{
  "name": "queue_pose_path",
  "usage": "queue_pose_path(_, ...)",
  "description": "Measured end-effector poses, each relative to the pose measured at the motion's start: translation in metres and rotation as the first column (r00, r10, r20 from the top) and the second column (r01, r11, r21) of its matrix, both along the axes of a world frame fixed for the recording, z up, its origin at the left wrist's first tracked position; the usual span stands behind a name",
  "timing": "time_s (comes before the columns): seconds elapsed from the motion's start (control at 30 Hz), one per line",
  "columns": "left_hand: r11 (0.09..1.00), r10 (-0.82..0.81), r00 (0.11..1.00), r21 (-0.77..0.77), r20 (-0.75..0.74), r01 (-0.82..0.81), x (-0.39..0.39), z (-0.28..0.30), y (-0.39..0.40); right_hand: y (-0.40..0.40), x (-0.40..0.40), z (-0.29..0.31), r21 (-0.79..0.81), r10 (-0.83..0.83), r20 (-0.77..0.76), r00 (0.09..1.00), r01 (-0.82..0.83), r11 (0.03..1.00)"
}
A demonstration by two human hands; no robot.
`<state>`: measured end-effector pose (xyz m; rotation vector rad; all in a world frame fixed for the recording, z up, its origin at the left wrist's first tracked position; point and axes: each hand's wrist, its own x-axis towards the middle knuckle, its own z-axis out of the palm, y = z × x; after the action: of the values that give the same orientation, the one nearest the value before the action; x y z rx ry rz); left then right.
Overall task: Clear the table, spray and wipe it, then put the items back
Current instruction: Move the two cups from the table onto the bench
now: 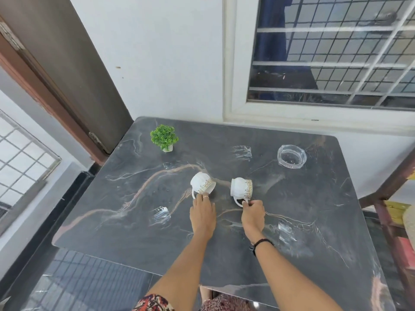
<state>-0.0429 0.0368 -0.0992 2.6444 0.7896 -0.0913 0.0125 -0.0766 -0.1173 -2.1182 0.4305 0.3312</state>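
Two white cups with gold rim bands hang tilted over the middle of the dark marble table [112, 221]. My left hand [203, 213] grips the handle of the left cup [202, 182], whose mouth points right and toward me. My right hand [253, 213] pinches the handle of the right cup [241, 187], which lies on its side with the mouth facing right. A small green plant in a white pot [164, 138] stands at the far left. A clear glass ashtray [291, 156] sits at the far right.
The table's far edge meets a white wall with a barred window [332, 52] above it. A brown door frame [45, 86] stands at the far left. A wooden rack [388, 198] with coloured items is close to the table's right edge. Dark glossy floor lies below left.
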Motion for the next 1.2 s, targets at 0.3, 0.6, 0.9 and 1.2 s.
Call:
queue_pose_path(0.3, 0.955, 0.282, 0.948, -0.139, 0.147, -0.262, 0.007, -0.019, 0.048, 0.005, 0.02, -0.016, -0.122, -0.026, -0.022, 0.999, 0.023, 0.992)
queue_pose_path(0.6, 0.896, 0.296, 0.944, -0.384, 0.144, -0.223, 0.015, -0.03, 0.081, 0.008, 0.02, -0.025, -0.165, -0.054, 0.02, 0.998, 0.057, 0.985)
queue_pose_path(0.9, 0.832, 0.134, 0.988, -0.551, 0.076, -0.071, 0.043, -0.031, 0.14, 0.01, 0.018, -0.024, -0.174, -0.104, 0.012, 0.995, 0.104, 0.979)
queue_pose_path(1.2, 0.673, -0.427, 0.904, -0.659, 0.023, 0.334, 0.085, -0.022, 0.172, 0.016, 0.015, -0.022, -0.231, -0.118, 0.049, 0.992, 0.127, 0.965)
